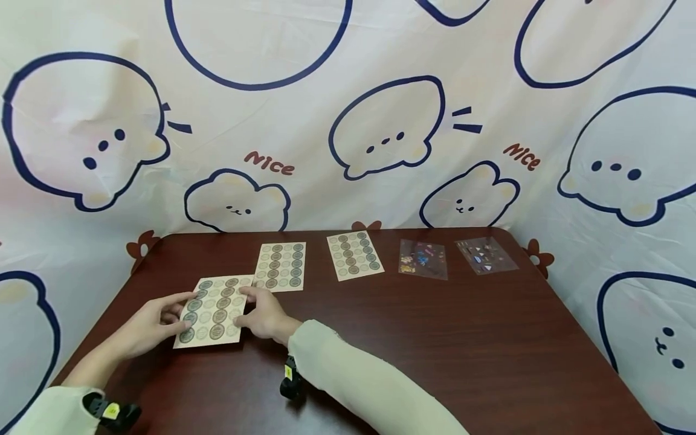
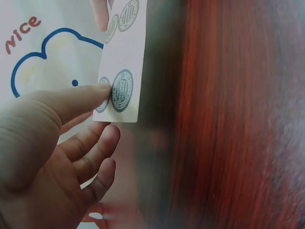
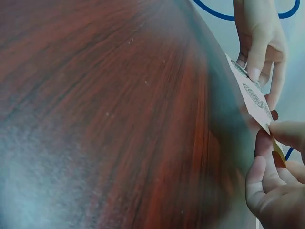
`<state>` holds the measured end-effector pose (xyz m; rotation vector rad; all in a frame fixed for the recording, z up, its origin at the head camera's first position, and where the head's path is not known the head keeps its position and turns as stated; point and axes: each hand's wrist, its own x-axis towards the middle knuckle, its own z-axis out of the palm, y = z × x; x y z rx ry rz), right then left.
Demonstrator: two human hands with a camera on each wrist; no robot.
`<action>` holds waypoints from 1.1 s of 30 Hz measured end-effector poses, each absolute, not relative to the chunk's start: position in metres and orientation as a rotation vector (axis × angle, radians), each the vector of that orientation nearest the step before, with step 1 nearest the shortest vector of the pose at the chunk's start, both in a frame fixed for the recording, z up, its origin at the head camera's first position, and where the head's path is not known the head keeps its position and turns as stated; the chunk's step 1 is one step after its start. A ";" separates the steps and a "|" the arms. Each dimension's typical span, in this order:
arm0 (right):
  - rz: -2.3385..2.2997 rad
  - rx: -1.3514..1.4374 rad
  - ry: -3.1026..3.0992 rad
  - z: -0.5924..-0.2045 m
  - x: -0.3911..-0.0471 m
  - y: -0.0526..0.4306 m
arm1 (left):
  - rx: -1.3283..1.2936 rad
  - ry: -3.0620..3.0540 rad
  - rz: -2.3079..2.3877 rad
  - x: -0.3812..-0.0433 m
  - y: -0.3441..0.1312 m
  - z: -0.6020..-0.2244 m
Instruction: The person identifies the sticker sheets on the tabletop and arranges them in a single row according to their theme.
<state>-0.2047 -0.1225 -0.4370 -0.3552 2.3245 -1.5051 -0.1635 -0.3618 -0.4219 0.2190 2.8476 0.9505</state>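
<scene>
A cream sticker sheet with rows of round printed seals is held between both hands at the table's left. My left hand pinches its left edge, and in the left wrist view the thumb lies on the printed face with the other fingers behind or below. At the opposite edge my right hand pinches the sheet between thumb and fingers. The right wrist view shows the sheet nearly edge-on and tilted, raised off the dark wood, both hands on it.
Behind the held sheet lies a similar sticker sheet, and a third sheet sits to its right. Two clear sheets with small colourful pieces, one beside the other, lie at the back right of the brown table. A printed curtain hangs behind.
</scene>
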 end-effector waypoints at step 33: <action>-1.299 -0.837 2.448 -0.431 -0.191 -0.075 | 0.295 2.929 1.096 -0.142 -0.336 -0.413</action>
